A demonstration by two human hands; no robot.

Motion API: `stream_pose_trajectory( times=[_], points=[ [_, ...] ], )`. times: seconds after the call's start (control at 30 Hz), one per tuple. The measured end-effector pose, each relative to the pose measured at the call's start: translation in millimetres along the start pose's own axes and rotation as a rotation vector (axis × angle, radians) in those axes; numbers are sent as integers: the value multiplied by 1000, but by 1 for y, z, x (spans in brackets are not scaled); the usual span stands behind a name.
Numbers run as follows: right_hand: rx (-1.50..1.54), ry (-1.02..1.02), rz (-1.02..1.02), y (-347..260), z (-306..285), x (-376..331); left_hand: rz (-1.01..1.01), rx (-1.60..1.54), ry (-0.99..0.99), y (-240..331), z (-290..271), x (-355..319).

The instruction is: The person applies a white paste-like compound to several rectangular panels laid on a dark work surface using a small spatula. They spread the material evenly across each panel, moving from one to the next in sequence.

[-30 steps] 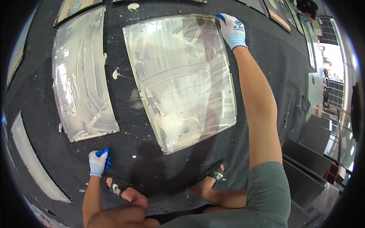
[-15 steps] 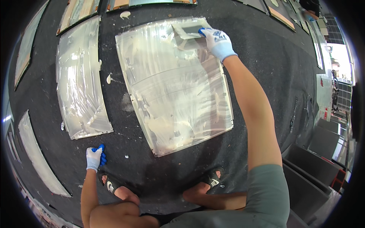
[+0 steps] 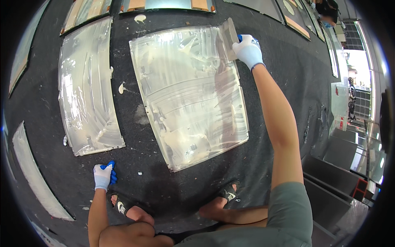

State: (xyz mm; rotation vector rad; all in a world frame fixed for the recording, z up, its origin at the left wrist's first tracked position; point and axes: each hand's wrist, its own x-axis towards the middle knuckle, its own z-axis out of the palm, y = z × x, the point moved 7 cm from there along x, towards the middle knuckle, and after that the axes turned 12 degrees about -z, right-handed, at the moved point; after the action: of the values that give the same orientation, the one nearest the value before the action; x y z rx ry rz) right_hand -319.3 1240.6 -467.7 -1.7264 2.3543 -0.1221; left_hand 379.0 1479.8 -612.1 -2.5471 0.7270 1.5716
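My right hand (image 3: 249, 50), in a white glove with blue on the fingers, grips a flat rectangular trowel (image 3: 228, 39). The trowel is tilted at the far right corner of a large panel (image 3: 185, 99) lying on the floor. Streaky, wet-looking cream-white paste coats this panel, with thicker lumps near its edges. A darker, thinly coated band runs down its right side. My left hand (image 3: 102, 177), gloved the same way, is above the floor near my left foot, fingers curled, with nothing visible in it. Its nearest object is a narrower coated panel (image 3: 86, 90) to the left.
A slim coated strip (image 3: 39, 177) lies at the lower left. Framed panels with wooden blocks (image 3: 137, 4) line the far side. Paste blobs (image 3: 121, 87) spot the dark floor covering (image 3: 284, 61). Dark grey boxes (image 3: 329, 177) stand at right; another person (image 3: 328, 11) is at far right.
My right hand has moved slightly right and nearer with the trowel, which has turned from lying nearly flat to steeply tilted at the panel's edge. My left hand stays curled near the same spot.
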Motion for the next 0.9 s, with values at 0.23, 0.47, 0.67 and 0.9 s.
stream_pose_trajectory(
  times=[0.23, 0.47, 0.67, 0.9],
  points=[
    [-294, 26, -67, -35, 40, 24, -21, -6, -12, -8, 2, 5],
    [-103, 57, -383, -88, 63, -51, -25, -66, -62, 0, 0, -4],
    [-359, 201, -375, -89, 79, -120, 31, 69, -57, 11, 0, -9],
    [62, -151, -180, -114, 65, -190, 161, 15, -22, 4, -1, -18]
  ],
)
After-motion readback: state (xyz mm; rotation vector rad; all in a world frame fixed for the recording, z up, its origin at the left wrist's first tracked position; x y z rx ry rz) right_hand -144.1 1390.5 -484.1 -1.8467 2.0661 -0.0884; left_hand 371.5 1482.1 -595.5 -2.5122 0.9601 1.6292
